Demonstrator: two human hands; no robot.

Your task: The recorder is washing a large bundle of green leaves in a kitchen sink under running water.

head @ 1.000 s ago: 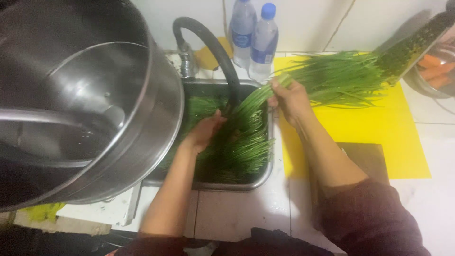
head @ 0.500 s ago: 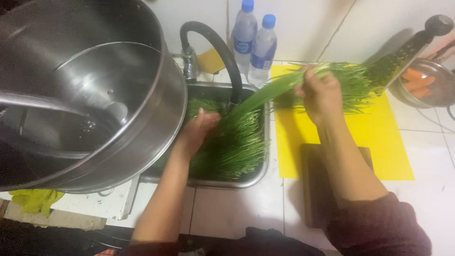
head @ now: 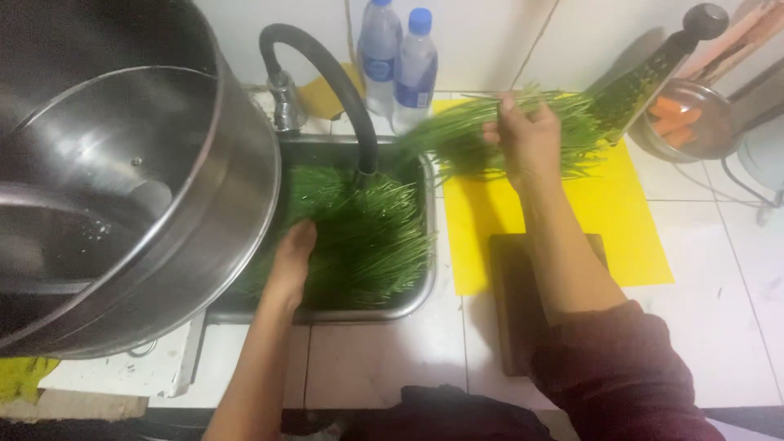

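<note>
The right hand point(head: 529, 140) is gripping a bunch of greens point(head: 465, 135) at upper centre; the left hand point(head: 291, 260) is lying open on greens in the sink point(head: 408, 306).

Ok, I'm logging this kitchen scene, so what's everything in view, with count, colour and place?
Large stainless steel pot: one, silver, left foreground.
Steel sink: one, silver, centre, full of long green chives.
Curved black faucet: one, over the sink.
Clear plastic bottles with blue caps: two, behind the sink.
Yellow cutting mat: one, right of the sink.
Dark wooden board: one, on the mat's near edge.
Metal grater: one, top right.
Steel bowl of orange carrots: one, far right.
Left hand: on the sink's chives.
Right hand: gripping a green chive bunch above the mat.
</note>
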